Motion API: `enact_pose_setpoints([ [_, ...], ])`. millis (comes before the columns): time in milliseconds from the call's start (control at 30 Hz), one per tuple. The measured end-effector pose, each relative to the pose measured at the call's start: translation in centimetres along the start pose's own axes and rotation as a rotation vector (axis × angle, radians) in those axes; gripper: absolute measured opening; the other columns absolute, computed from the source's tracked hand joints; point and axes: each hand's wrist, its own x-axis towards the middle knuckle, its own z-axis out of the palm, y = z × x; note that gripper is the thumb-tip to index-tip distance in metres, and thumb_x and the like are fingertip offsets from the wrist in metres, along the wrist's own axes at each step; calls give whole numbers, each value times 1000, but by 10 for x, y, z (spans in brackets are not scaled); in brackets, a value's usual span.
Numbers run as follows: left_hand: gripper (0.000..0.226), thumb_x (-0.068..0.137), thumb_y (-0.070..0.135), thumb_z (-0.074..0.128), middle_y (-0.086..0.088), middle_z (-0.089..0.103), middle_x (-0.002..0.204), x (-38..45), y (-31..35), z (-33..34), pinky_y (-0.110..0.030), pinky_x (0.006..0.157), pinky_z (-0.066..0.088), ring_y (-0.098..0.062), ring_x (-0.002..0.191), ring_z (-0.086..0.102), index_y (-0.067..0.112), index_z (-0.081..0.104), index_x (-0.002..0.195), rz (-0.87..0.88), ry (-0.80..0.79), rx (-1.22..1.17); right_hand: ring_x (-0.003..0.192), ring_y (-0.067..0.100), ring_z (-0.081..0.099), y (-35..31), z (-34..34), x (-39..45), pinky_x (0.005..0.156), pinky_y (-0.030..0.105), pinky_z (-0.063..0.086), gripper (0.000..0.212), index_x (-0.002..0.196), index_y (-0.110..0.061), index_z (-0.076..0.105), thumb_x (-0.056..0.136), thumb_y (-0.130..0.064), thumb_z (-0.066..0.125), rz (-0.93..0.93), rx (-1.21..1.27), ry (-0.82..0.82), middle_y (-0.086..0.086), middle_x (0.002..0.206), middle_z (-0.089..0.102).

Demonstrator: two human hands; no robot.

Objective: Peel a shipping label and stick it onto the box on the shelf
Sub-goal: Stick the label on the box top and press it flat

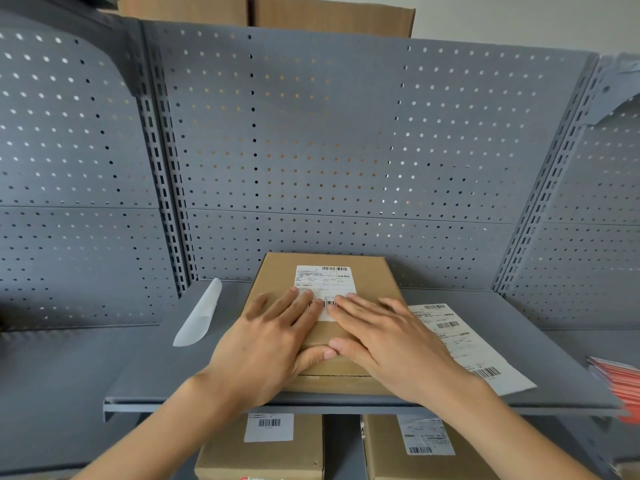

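A flat brown cardboard box (370, 271) lies on the grey shelf (561, 344), long side running away from me. A white shipping label (325, 280) with barcodes lies flat on its top. My left hand (266, 344) and my right hand (391, 341) rest palm down on the box, fingers spread, fingertips on the label's near edge. Their thumbs touch over the bare cardboard. Neither hand grips anything. The label's lower part is hidden under my fingers.
A curled strip of white backing paper (201, 315) lies left of the box. A sheet of further labels (464, 344) lies to its right. Red-and-white packets (620, 379) sit at the shelf's right end. Two labelled boxes (263, 445) (415, 448) stand below. A pegboard wall (329, 150) backs the shelf.
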Motion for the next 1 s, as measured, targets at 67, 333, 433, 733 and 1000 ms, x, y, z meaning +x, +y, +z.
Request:
enact_pose_setpoints([
  [67,78,103,67,25,-11,67,139,0,-1,0,-48,97,56,-29,131,63,10,66,135,10,25,2,147,12,38,1,-1,0,115,41,35,76,149,-24,48,101,-66,7,1,15,9,-4,157,44],
  [333,73,101,68,33,-7,72,132,-1,1,0,-44,98,58,-27,125,67,12,72,127,27,88,-22,127,10,60,0,-3,-4,100,27,44,67,125,-21,71,104,-59,21,-34,47,80,-3,132,69],
  [433,72,101,68,35,-7,72,132,-2,1,0,-44,97,58,-27,125,67,12,71,128,22,83,-33,124,10,62,0,-5,-4,97,28,51,68,123,-22,73,104,-60,20,-36,73,103,-3,130,70],
  [733,58,103,61,35,7,76,123,-12,-15,-29,-45,94,53,-19,116,69,22,72,124,-192,89,-229,133,8,51,-11,-28,9,108,29,37,54,130,-30,68,96,-61,39,25,252,89,-15,141,60],
  [1000,45,94,39,60,-1,68,136,-40,-93,-23,-46,104,48,-29,121,63,25,66,136,-931,-203,-265,112,9,54,-52,-35,75,97,30,41,33,121,-27,72,105,-39,47,-69,351,27,-15,130,66],
])
